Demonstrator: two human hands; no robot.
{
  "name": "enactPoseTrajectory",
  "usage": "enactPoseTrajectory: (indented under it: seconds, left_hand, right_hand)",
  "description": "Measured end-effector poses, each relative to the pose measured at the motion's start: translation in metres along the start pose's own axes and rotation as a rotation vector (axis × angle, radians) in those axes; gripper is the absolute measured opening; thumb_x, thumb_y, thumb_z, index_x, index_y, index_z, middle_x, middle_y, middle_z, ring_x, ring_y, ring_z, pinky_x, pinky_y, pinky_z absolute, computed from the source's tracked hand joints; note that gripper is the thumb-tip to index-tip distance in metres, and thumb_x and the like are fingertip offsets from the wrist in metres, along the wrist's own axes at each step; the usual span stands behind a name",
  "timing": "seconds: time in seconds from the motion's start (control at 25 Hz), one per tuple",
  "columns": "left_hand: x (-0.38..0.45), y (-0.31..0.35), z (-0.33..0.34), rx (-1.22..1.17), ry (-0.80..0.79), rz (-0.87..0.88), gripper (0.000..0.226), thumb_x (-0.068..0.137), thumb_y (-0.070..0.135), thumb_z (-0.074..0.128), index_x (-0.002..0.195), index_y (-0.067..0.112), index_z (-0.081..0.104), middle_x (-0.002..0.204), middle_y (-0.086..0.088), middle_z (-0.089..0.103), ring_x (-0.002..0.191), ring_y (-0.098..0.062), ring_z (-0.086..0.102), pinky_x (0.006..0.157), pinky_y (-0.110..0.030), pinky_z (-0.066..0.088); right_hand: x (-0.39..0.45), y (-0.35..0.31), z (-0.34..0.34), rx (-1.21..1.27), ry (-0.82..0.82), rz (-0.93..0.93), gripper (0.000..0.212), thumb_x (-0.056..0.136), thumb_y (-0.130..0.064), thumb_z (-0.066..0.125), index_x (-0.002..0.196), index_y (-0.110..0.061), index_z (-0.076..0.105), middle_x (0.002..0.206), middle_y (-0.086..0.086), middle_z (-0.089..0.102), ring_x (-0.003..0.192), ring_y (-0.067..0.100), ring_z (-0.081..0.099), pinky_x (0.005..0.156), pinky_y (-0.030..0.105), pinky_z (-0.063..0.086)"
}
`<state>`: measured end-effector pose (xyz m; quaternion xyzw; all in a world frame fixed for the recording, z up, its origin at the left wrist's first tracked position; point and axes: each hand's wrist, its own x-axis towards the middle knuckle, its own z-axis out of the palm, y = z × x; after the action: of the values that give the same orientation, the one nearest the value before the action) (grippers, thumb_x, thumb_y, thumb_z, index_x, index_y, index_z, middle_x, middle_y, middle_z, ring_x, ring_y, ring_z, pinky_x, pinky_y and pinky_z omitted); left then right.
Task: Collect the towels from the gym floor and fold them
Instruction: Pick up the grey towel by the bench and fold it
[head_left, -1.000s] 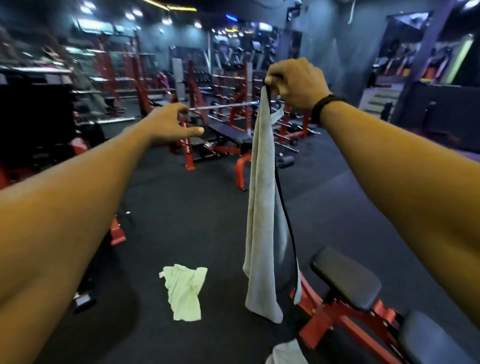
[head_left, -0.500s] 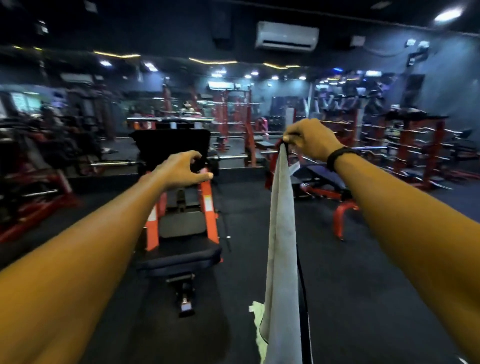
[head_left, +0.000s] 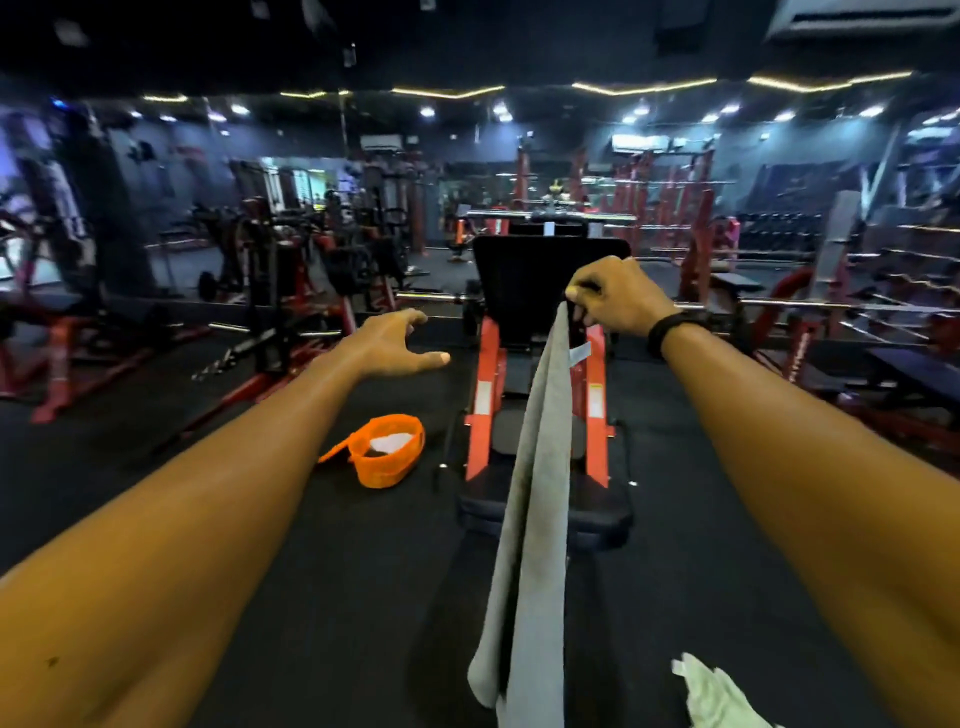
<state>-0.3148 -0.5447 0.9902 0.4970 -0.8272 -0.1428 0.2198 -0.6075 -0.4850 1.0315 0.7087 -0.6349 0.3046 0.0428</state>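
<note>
Pinching the grey towel (head_left: 524, 519) by its top edge in the right hand (head_left: 618, 299), letting it hang long above the floor; left hand (head_left: 395, 340) empty, fingers spread. Best to catch the free corner level, then fold. Pale towel (head_left: 717, 693) waiting below, orange basket (head_left: 387, 452) beyond.

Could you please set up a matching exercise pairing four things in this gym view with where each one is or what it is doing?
Things:
1. grey towel
2. orange basket
3. pale towel
4. left hand

States:
A. lies on the floor at the bottom right
B. held out, fingers spread, holding nothing
C. hangs from the right hand
D. sits on the floor left of the bench, something white inside

Pairs: 1-C, 2-D, 3-A, 4-B
</note>
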Motion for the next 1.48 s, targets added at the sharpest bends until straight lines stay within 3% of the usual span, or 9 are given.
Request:
enactPoseTrajectory:
  seconds: [0.24,0.4,0.56,0.8,0.96,1.08,1.2,1.28,1.48]
  left_hand:
    - [0.077,-0.092,-0.037,0.067,0.081,-0.100,0.079,0.078,0.049,0.071,0.142,0.014,0.041,0.140,-0.010,0.049,0.126,-0.024,0.050,0.104,-0.036,0.041]
    - [0.149,-0.133,-0.071,0.091,0.119,-0.149,0.078,0.081,0.050,0.068,0.144,0.015,0.037,0.144,-0.009,0.045,0.127,-0.026,0.048,0.103,-0.037,0.040]
    - [0.209,-0.178,-0.085,0.077,0.156,-0.168,0.074,0.083,0.045,0.068,0.143,0.013,0.038,0.144,-0.010,0.045,0.128,-0.025,0.047,0.102,-0.034,0.038]
    - [0.293,-0.281,-0.087,0.062,0.150,-0.227,0.073,0.081,0.045,0.069,0.141,0.014,0.040,0.142,-0.010,0.047,0.129,-0.025,0.046,0.102,-0.034,0.038]
    - [0.363,-0.362,-0.094,0.023,0.176,-0.212,0.072,0.081,0.046,0.069,0.140,0.015,0.042,0.140,-0.010,0.049,0.127,-0.024,0.048,0.101,-0.034,0.039]
    - [0.434,-0.415,-0.103,-0.026,0.140,-0.160,0.068,0.082,0.046,0.068,0.139,0.018,0.044,0.139,-0.008,0.051,0.125,-0.022,0.050,0.098,-0.030,0.040]
    - [0.511,-0.453,-0.116,-0.087,0.118,-0.098,0.055,0.086,0.043,0.065,0.133,0.018,0.052,0.131,-0.007,0.056,0.119,-0.020,0.054,0.093,-0.028,0.041]
    - [0.557,-0.467,-0.122,-0.231,0.127,-0.047,0.046,0.090,0.037,0.061,0.131,0.016,0.055,0.126,-0.006,0.059,0.117,-0.020,0.056,0.094,-0.030,0.045]
    - [0.663,-0.481,-0.109,-0.588,0.005,0.049,0.042,0.090,0.032,0.062,0.129,0.017,0.055,0.121,0.001,0.061,0.112,-0.012,0.057,0.087,-0.031,0.051]
  right_hand:
    - [0.133,-0.018,0.093,0.267,-0.075,-0.111,0.022,0.097,-0.013,0.051,0.085,-0.002,0.066,0.072,0.008,0.069,0.070,0.019,0.071,0.050,0.023,0.057]
    - [0.235,-0.028,0.137,0.509,-0.214,-0.140,0.022,0.099,-0.013,0.047,0.084,-0.003,0.059,0.070,0.007,0.065,0.070,0.023,0.067,0.062,0.033,0.061]
    - [0.318,-0.048,0.190,0.711,-0.311,-0.100,0.025,0.101,-0.016,0.042,0.078,-0.012,0.050,0.085,0.014,0.059,0.083,0.028,0.064,0.078,0.047,0.057]
    - [0.422,-0.064,0.285,0.804,-0.375,-0.063,0.023,0.102,-0.019,0.039,0.081,-0.014,0.047,0.088,0.014,0.062,0.078,0.024,0.065,0.077,0.041,0.059]
    - [0.500,-0.065,0.350,0.762,-0.327,-0.081,0.021,0.101,-0.020,0.041,0.083,-0.013,0.049,0.086,0.017,0.056,0.078,0.028,0.059,0.077,0.047,0.054]
    - [0.568,-0.072,0.391,0.738,-0.293,-0.084,0.026,0.101,-0.020,0.044,0.076,-0.014,0.050,0.072,0.007,0.049,0.067,0.018,0.048,0.063,0.033,0.044]
    - [0.634,-0.081,0.417,0.739,-0.249,-0.095,0.027,0.101,-0.019,0.045,0.074,-0.013,0.052,0.070,0.004,0.049,0.063,0.010,0.047,0.059,0.023,0.039]
    - [0.670,-0.085,0.429,0.717,-0.223,-0.105,0.031,0.101,-0.015,0.044,0.071,-0.016,0.050,0.065,-0.003,0.045,0.052,-0.002,0.043,0.053,0.015,0.035]
    - [0.752,-0.075,0.479,0.689,-0.275,-0.191,0.020,0.099,-0.008,0.047,0.081,-0.007,0.057,0.066,-0.001,0.050,0.052,-0.004,0.049,0.053,0.011,0.039]
